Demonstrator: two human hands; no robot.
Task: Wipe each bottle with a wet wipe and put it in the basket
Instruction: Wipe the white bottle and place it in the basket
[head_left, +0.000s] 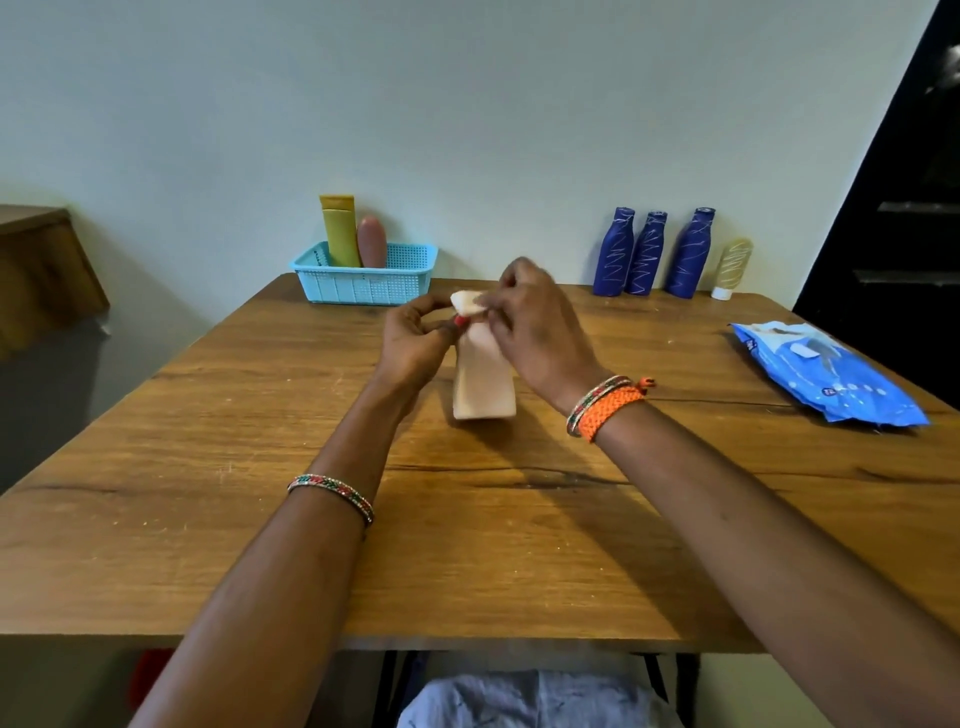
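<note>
Wooden tabletop (260, 519) fills the lower frame; the blue basket (363, 291) sits above centre, straight beyond the hands. At centre the pale bottle (483, 384) stands upright, the left hand (415, 343) gripping its neck, the right hand (535, 322) pinching a wipe (470, 304) against its top.

no text, label or number is showing clearly enough to read. the crinkled blue plastic wipes pack (826, 370) lying near the right edge of the wooden table (260, 467) is carrying white printing, but it is blurring into illegible marks.
</note>
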